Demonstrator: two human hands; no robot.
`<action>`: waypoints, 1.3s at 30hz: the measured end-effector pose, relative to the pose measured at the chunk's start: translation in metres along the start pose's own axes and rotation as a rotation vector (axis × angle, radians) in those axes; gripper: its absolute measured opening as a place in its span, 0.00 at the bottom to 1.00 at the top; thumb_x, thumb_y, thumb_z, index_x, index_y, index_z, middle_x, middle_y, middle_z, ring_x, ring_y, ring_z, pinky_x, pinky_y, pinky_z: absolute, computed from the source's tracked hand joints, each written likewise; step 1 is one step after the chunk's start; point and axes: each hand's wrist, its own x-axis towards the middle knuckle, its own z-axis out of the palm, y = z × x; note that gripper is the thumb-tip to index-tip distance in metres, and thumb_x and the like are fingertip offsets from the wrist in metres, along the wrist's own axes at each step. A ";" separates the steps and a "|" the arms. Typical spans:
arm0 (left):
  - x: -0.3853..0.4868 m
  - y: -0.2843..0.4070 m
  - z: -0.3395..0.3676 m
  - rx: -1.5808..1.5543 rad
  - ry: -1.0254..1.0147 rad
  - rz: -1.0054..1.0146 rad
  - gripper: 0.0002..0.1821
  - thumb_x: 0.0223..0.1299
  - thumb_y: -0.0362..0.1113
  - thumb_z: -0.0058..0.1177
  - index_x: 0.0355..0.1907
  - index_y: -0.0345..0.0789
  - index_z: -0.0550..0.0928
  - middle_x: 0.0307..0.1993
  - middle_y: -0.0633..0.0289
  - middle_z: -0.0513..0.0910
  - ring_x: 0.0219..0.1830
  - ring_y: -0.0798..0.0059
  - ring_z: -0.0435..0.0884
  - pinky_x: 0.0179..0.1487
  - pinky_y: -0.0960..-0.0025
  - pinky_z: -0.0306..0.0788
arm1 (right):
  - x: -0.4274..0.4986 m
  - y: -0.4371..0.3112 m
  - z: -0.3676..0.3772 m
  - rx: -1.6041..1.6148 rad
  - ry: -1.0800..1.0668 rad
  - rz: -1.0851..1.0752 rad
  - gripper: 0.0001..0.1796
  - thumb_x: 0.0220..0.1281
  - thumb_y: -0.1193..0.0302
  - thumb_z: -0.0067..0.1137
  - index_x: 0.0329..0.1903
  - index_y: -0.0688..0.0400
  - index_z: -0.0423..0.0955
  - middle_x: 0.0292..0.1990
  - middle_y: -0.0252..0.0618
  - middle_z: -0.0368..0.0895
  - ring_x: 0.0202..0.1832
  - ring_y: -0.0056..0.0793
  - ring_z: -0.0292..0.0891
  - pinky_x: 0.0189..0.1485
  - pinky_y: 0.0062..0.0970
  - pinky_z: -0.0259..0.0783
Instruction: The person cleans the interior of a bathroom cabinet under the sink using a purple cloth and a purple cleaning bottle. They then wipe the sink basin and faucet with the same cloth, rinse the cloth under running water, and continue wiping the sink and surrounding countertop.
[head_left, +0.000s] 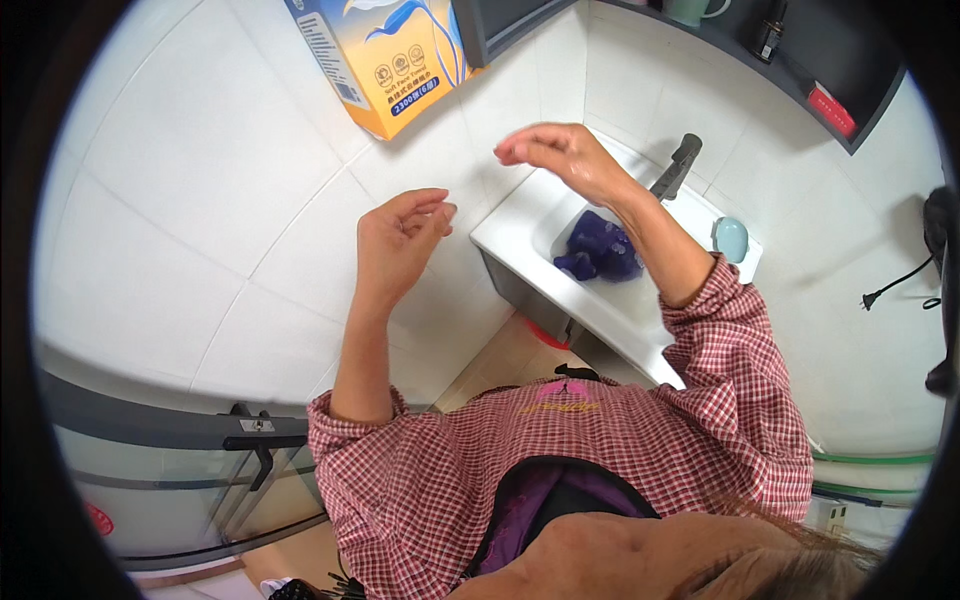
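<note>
My left hand (401, 240) is raised in front of the white tiled wall, left of the basin. Its fingers are loosely curled, and nothing shows in them. My right hand (561, 156), with a wet shine on its back, hovers above the back left rim of the white washbasin (517, 247). Its fingers are bent and hold nothing I can see. Dark blue patterned cloth (600, 244) lies wet in the bowl, in cloudy water, partly hidden by my right forearm. The dark grey faucet (679, 165) stands behind that forearm.
A light blue soap dish (730, 238) rests on the basin's right corner. A yellow face-towel pack (405, 82) hangs on the wall. Above is a dark shelf (720, 34) with a mug (686, 10). A black plug (870, 298) dangles at right. A glass door (187, 480) stands at lower left.
</note>
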 end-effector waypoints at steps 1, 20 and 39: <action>0.002 -0.003 0.007 0.035 0.049 0.031 0.13 0.61 0.32 0.63 0.47 0.29 0.84 0.35 0.62 0.86 0.34 0.82 0.83 0.40 0.78 0.75 | 0.007 0.004 0.007 0.135 0.054 0.048 0.27 0.71 0.64 0.54 0.68 0.60 0.64 0.58 0.46 0.77 0.63 0.34 0.71 0.61 0.41 0.73; 0.053 -0.005 0.006 -0.254 0.426 -0.067 0.17 0.65 0.31 0.59 0.54 0.26 0.78 0.40 0.59 0.83 0.35 0.78 0.81 0.32 0.76 0.79 | 0.136 0.019 0.074 1.134 0.286 -0.069 0.07 0.69 0.76 0.50 0.45 0.66 0.72 0.41 0.43 0.80 0.42 0.35 0.80 0.41 0.33 0.77; 0.074 0.019 -0.014 -0.377 0.384 -0.141 0.11 0.67 0.33 0.52 0.41 0.28 0.83 0.38 0.58 0.85 0.26 0.77 0.81 0.26 0.75 0.76 | 0.046 0.021 -0.014 -0.026 0.037 0.000 0.14 0.61 0.65 0.64 0.43 0.62 0.84 0.38 0.36 0.86 0.42 0.20 0.77 0.47 0.23 0.72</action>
